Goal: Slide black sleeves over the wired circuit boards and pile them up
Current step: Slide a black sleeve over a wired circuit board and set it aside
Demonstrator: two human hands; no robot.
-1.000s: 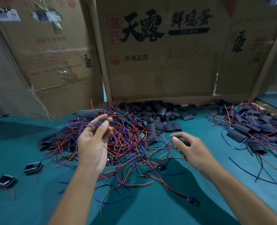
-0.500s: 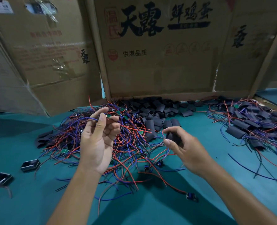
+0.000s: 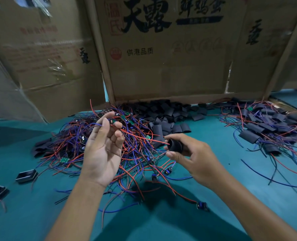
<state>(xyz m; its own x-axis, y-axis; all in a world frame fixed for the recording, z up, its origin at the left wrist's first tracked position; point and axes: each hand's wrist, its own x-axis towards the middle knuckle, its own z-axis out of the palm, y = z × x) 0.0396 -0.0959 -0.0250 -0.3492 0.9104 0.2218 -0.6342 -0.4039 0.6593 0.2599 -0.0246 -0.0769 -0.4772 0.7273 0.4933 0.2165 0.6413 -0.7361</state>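
- Fingertips [image 3: 117,125] of the left hand [image 3: 101,150] pinch a thin bundle of red and blue wires [image 3: 137,136]; palm faces the camera, the lower fingers loosely curled. Whether a board hangs on that bundle cannot be told; it is hidden behind the fingers.
- Right hand [image 3: 194,159] holds a short black tubular sleeve [image 3: 174,145] between thumb and fingers, its open mouth turned toward the left hand. Likely reason: the mouth is lined up with the free red wire end, which lies just at the opening.
- Judgement: threading step is in hand, not yet done; the sleeve is not over any board.
- Both hands are raised above the tangled heap of red, blue and purple wires with small green circuit boards [image 3: 99,146], which gives slack to draw one unit clear.
- Loose flat black sleeves [image 3: 168,115] lie heaped just behind the tangle, against the printed brown cardboard box wall [image 3: 161,70]; within the right hand's reach.
- Finished pile of sleeved boards with trailing wires [image 3: 266,129] sits well apart to the right, keeping done work away from raw stock.
- Two small dark rectangular housings [image 3: 27,175] rest on the teal table cover [image 3: 231,214], far left.
- Risk: neighbouring wires snag and get dragged along.
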